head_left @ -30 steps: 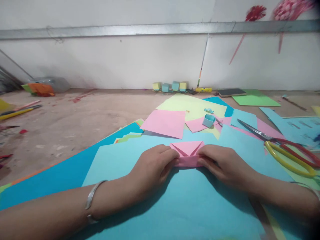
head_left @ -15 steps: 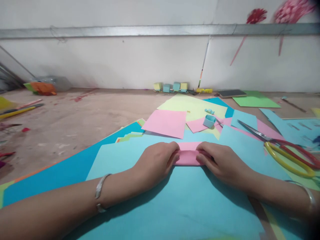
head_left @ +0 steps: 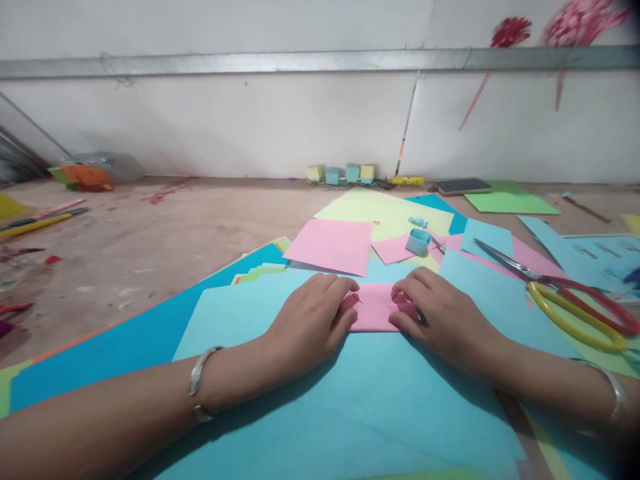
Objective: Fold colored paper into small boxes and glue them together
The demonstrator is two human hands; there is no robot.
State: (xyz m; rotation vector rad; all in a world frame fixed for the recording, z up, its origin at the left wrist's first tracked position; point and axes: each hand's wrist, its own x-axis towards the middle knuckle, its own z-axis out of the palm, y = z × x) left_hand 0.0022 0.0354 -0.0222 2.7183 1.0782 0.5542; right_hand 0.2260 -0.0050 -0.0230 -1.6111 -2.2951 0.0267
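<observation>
A folded piece of pink paper lies flat on a large light blue sheet. At its left end, my left hand grips it with thumb and fingertips. My right hand has the right end the same way, thumb at the near edge and fingers at the far edge. Both ends of the paper are partly hidden under the fingers. Just beyond, a square pink sheet rests by a small light blue paper box.
Open scissors with red and yellow handles lie right of my right hand. Small paper cubes line the wall beside a yellow tube. A dark flat object sits near a green sheet. Stacked coloured sheets spread leftward.
The fingers of both hands have lifted and spread slightly from their tight pinch. The raised fold in the pink paper now looks flatter, and more of its middle shows.
</observation>
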